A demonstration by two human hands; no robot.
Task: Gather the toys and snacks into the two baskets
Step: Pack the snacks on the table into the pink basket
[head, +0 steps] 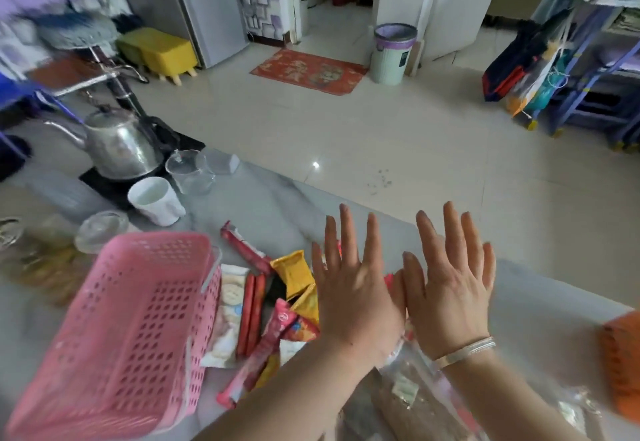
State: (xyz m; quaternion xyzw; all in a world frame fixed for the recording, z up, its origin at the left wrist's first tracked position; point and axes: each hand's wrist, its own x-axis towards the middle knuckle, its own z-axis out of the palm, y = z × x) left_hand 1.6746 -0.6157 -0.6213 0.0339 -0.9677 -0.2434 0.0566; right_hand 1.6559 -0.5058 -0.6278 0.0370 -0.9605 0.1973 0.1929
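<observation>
A glossy marble-patterned table (284,205) stands over a pale tiled floor. Both hands hover flat, fingers spread, holding nothing: left hand (349,288) over crinkly snack packets (277,305), right hand (450,284) at its 3 o'clock, wearing a silver bangle (465,350). The perforated pink basket (117,329) lies at 9 o'clock, an orange basket (621,354) at 3. A steel kettle (117,146) stands at 11 o'clock.

Both hands hover flat, fingers spread, over the marble table (277,205): left hand (349,288) just beside right hand (450,284), holding nothing. Snack packets (277,302) lie at their nine o'clock, beside the pink basket (117,329). An orange basket (621,354) sits at three o'clock.
</observation>
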